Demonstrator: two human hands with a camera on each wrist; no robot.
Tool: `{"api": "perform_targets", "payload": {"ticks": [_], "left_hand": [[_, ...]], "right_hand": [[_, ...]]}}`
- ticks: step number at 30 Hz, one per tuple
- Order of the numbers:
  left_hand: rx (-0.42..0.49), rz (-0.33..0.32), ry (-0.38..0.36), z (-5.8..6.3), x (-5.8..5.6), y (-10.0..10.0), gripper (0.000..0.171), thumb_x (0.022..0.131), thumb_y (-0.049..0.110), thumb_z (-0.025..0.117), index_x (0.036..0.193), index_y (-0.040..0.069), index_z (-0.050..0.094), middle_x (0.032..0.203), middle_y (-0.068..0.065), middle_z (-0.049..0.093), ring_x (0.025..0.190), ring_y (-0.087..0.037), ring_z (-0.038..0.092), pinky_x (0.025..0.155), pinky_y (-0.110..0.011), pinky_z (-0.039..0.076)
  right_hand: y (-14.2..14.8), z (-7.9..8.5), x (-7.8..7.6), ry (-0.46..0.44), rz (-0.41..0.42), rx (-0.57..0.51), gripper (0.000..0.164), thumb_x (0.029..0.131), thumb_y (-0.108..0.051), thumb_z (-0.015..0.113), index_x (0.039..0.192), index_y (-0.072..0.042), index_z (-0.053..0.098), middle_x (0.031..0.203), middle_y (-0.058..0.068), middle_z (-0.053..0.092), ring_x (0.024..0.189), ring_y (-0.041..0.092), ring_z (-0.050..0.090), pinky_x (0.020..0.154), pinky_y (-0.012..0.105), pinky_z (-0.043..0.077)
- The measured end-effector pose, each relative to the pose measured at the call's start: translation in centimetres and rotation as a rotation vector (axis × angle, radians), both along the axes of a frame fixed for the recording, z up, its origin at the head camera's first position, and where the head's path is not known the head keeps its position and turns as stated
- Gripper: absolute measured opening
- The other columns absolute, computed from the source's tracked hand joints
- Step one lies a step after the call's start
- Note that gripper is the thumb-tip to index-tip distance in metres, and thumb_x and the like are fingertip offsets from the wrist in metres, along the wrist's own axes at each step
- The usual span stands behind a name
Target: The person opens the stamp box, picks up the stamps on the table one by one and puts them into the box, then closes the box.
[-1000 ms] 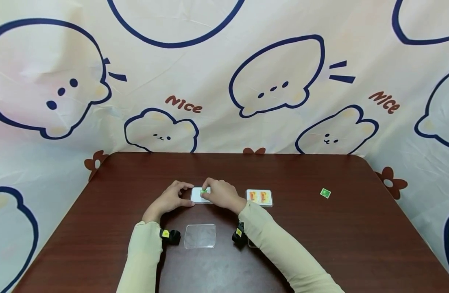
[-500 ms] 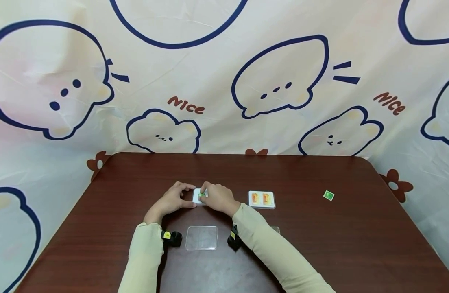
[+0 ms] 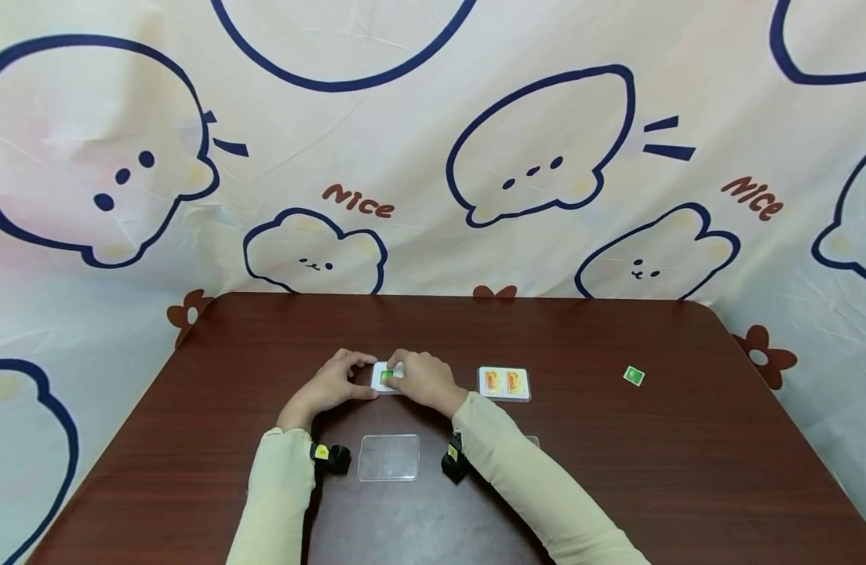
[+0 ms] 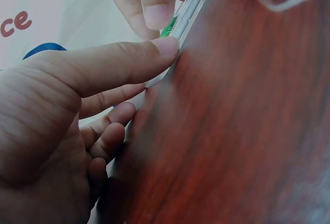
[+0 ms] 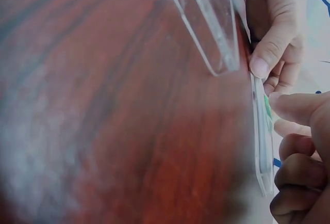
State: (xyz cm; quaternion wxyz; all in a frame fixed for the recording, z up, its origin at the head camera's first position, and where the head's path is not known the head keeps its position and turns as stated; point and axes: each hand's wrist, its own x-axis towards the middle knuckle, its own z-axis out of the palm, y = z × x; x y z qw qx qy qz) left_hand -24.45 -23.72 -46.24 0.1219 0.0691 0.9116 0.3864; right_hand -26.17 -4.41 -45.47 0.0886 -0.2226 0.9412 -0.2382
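A flat white case (image 3: 379, 369) lies on the table. My left hand (image 3: 327, 384) grips its left end, thumb on the near edge and index finger on the far edge. On the white top sits a small green square card (image 3: 387, 376), which my right hand (image 3: 427, 381) holds at its edges with thumb and index finger. In the right wrist view, the right thumb touches the green card (image 5: 268, 111) and the other fingers are curled in. The case's right part is hidden under the right hand. In the left wrist view, the left thumb presses the case edge.
To the right lies a second white case (image 3: 503, 384) with two orange-patterned squares. A loose green square card (image 3: 634, 376) lies farther right. A clear plastic lid (image 3: 388, 458) is between the forearms; another clear piece (image 3: 533, 442) is mostly hidden behind the right sleeve.
My right hand has shifted slightly on the case, and more of the green card shows between its fingertips. The left hand keeps its hold.
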Motion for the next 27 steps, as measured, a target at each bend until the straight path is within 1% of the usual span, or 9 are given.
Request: {"api": "perform_targets", "payload": {"ticks": [4, 9, 14, 17, 20, 23, 25, 27], "left_hand": [[-0.009, 0.011, 0.001, 0.0, 0.0, -0.1, 0.054, 0.079, 0.022, 0.080, 0.128, 0.011, 0.059, 0.117, -0.012, 0.048, 0.102, -0.026, 0.044, 0.081, -0.034, 0.039], [-0.003, 0.016, -0.009, -0.1, 0.0, 0.0, 0.055, 0.079, 0.023, 0.079, 0.129, 0.013, 0.059, 0.119, -0.012, 0.048, 0.103, -0.026, 0.044, 0.083, -0.034, 0.039], [-0.001, 0.008, -0.004, -0.1, 0.0, 0.2, 0.055, 0.080, 0.022, 0.079, 0.130, 0.012, 0.058, 0.119, -0.012, 0.048, 0.103, -0.026, 0.044, 0.082, -0.034, 0.039], [-0.005, 0.004, -0.004, -0.1, 0.0, 0.2, 0.056, 0.079, 0.023, 0.079, 0.129, 0.011, 0.058, 0.119, -0.013, 0.048, 0.102, -0.026, 0.043, 0.082, -0.035, 0.039], [-0.006, 0.005, -0.008, -0.2, 0.0, 0.2, 0.056, 0.079, 0.023, 0.079, 0.129, 0.011, 0.058, 0.119, -0.013, 0.047, 0.103, -0.026, 0.043, 0.083, -0.036, 0.039], [-0.005, 0.005, -0.011, -0.1, 0.0, 0.2, 0.056, 0.079, 0.023, 0.079, 0.129, 0.011, 0.058, 0.120, -0.013, 0.047, 0.103, -0.027, 0.043, 0.083, -0.037, 0.040], [0.003, 0.007, -0.013, -0.1, 0.0, 0.1, 0.056, 0.079, 0.023, 0.079, 0.129, 0.011, 0.058, 0.120, -0.013, 0.047, 0.104, -0.027, 0.043, 0.084, -0.038, 0.041], [0.005, 0.006, -0.014, -0.1, 0.0, 0.1, 0.056, 0.079, 0.023, 0.079, 0.129, 0.012, 0.058, 0.122, -0.013, 0.046, 0.105, -0.027, 0.043, 0.085, -0.040, 0.041]], "right_hand": [[0.2, 0.0, 0.0, 0.016, -0.001, -0.037, 0.018, 0.091, -0.033, 0.066, 0.103, -0.021, 0.070, 0.051, -0.003, 0.052, 0.047, 0.008, 0.038, 0.043, 0.025, 0.032], [0.3, 0.0, 0.1, 0.006, -0.008, -0.031, 0.011, 0.092, -0.030, 0.064, 0.097, -0.022, 0.069, 0.048, -0.005, 0.046, 0.045, 0.008, 0.035, 0.042, 0.025, 0.030], [0.3, -0.1, 0.1, 0.002, -0.014, -0.034, 0.009, 0.092, -0.029, 0.064, 0.096, -0.022, 0.069, 0.047, -0.006, 0.045, 0.044, 0.008, 0.034, 0.042, 0.025, 0.031], [0.6, -0.1, 0.1, -0.014, -0.005, -0.063, 0.010, 0.092, -0.028, 0.064, 0.098, -0.022, 0.069, 0.048, -0.006, 0.045, 0.045, 0.008, 0.034, 0.042, 0.024, 0.029], [1.2, 0.1, 0.0, -0.072, 0.014, -0.154, 0.011, 0.092, -0.026, 0.064, 0.099, -0.020, 0.069, 0.051, -0.005, 0.045, 0.046, 0.008, 0.037, 0.043, 0.023, 0.030], [1.8, 0.4, -0.1, -0.147, 0.042, -0.284, 0.011, 0.092, -0.024, 0.065, 0.100, -0.017, 0.068, 0.056, -0.003, 0.048, 0.049, 0.009, 0.043, 0.048, 0.022, 0.035], [2.4, 0.7, -0.1, -0.182, 0.059, -0.359, 0.013, 0.092, -0.023, 0.065, 0.101, -0.014, 0.068, 0.059, -0.001, 0.049, 0.051, 0.011, 0.044, 0.051, 0.023, 0.038], [2.9, 1.0, -0.2, -0.192, 0.067, -0.397, 0.014, 0.092, -0.024, 0.065, 0.102, -0.014, 0.068, 0.061, -0.001, 0.049, 0.053, 0.011, 0.044, 0.053, 0.023, 0.038]]}}
